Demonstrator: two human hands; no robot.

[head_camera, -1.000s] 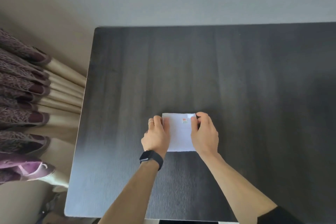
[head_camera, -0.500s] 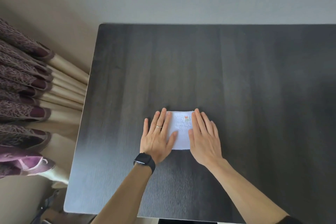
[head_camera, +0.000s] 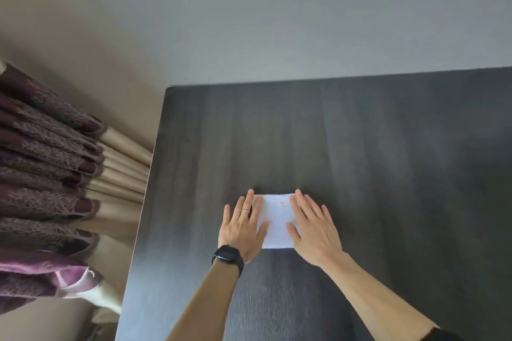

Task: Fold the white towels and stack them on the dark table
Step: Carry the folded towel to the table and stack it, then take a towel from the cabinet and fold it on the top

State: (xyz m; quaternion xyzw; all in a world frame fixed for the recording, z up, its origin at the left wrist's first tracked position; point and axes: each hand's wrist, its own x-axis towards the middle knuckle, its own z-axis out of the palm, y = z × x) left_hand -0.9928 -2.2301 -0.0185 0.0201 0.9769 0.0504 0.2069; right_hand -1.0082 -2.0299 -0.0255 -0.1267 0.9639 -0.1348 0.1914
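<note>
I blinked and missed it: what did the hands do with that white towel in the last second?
A second ago both hands pinched the white towel by its side edges with curled fingers. They let go and spread flat: the left hand and right hand now press straight fingers on it, one each side. The towel stayed folded in its spot on the dark table, red mark up.
</note>
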